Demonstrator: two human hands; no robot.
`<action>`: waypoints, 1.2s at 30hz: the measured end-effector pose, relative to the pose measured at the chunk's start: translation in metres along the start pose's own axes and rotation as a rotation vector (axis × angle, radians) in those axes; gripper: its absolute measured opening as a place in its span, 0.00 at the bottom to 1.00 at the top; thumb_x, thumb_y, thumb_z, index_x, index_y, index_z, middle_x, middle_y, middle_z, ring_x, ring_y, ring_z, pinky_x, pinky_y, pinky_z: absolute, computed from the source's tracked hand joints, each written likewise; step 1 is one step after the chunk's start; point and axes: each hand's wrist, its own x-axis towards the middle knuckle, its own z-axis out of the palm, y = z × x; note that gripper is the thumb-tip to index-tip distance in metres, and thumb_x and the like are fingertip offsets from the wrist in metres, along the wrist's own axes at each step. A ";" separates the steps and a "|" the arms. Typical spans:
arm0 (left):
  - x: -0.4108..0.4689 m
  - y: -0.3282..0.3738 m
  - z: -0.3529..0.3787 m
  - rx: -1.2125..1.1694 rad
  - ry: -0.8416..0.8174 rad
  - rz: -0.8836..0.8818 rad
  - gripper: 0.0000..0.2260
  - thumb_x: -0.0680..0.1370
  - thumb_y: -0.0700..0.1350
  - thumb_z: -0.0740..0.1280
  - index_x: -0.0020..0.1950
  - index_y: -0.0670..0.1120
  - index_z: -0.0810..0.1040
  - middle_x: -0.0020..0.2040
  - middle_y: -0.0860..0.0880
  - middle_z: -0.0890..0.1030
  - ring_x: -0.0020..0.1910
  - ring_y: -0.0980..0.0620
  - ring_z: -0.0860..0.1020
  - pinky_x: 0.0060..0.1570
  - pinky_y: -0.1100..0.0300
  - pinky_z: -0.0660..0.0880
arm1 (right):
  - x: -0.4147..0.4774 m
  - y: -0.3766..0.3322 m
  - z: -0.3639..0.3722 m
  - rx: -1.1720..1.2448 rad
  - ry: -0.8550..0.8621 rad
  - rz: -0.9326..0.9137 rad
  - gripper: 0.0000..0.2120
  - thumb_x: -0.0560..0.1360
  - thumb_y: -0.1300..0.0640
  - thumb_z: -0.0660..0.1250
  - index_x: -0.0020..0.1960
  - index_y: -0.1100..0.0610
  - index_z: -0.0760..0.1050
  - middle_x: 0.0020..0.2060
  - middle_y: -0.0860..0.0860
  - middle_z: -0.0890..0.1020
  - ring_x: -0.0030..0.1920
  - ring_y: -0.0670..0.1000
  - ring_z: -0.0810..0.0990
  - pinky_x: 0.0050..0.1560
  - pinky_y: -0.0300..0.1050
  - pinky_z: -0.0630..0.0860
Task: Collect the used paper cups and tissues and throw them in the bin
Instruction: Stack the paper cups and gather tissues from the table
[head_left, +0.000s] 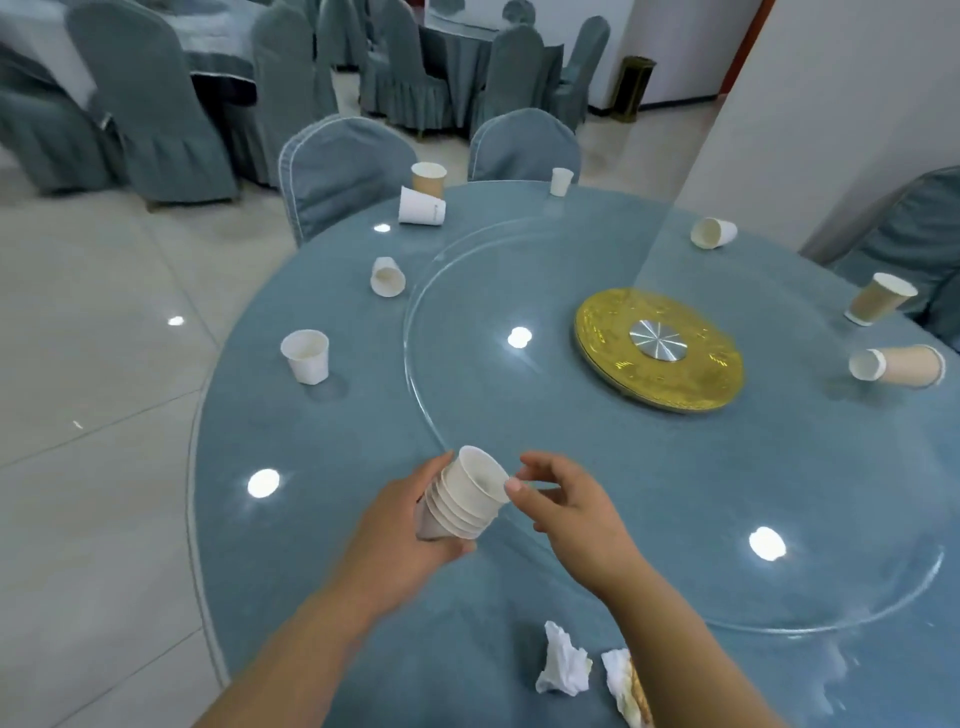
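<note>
left hand (410, 525): gripping the cup stack (462, 499) from the left side, fingers wrapping round the lower cups, near edge of the worktop (311, 545)
cup stack: several white paper cups nesting, tilting, open mouth pointing far-right, being held just above the worktop
right hand (566, 509): hovering right of the stack, thumb touching the top cup's rim, fingers curling loosely; can't tell whether it is pinching the rim or only touching
white cup (306, 356): standing upright on the left side of the worktop
tipped cup (387, 278): lying over, farther back on the left, near the glass turntable (415, 338) rim
far-left pair: white cup on its side (422, 207) lying just in front of an upright brown cup (428, 179)
small white cup (561, 182): standing at the far edge
right side cups: white one (714, 233) lying on its side; brown one (880, 299) leaning; brown one on its side (906, 366) with a white cup (866, 364) sticking out of its mouth
tissues: two crumpled pieces (563, 662) (621, 675) lying at the near edge, right of the left forearm
gold base (660, 351): sitting under the turntable centre
bin (635, 85): standing by the far wall, well apart from the worktop
chairs (343, 171): covered, standing round the far side
</note>
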 end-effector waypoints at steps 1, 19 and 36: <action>-0.002 -0.002 -0.006 0.017 0.007 -0.005 0.32 0.63 0.48 0.76 0.60 0.72 0.68 0.53 0.64 0.78 0.52 0.63 0.77 0.53 0.58 0.76 | 0.002 -0.005 0.009 0.003 -0.032 -0.011 0.16 0.73 0.47 0.69 0.59 0.44 0.71 0.55 0.43 0.76 0.51 0.44 0.78 0.53 0.42 0.77; 0.047 -0.085 -0.181 0.075 -0.093 -0.033 0.36 0.62 0.54 0.76 0.65 0.70 0.65 0.60 0.56 0.74 0.60 0.59 0.73 0.62 0.55 0.72 | 0.076 -0.082 0.184 -0.010 -0.172 -0.003 0.32 0.73 0.52 0.72 0.73 0.52 0.63 0.60 0.40 0.75 0.64 0.42 0.73 0.68 0.46 0.69; 0.115 -0.128 -0.280 0.146 0.062 -0.100 0.32 0.68 0.46 0.77 0.67 0.62 0.67 0.60 0.58 0.75 0.60 0.55 0.73 0.61 0.54 0.73 | 0.181 -0.099 0.240 -0.496 -0.021 0.043 0.31 0.76 0.46 0.66 0.75 0.52 0.59 0.71 0.48 0.65 0.68 0.50 0.68 0.64 0.45 0.67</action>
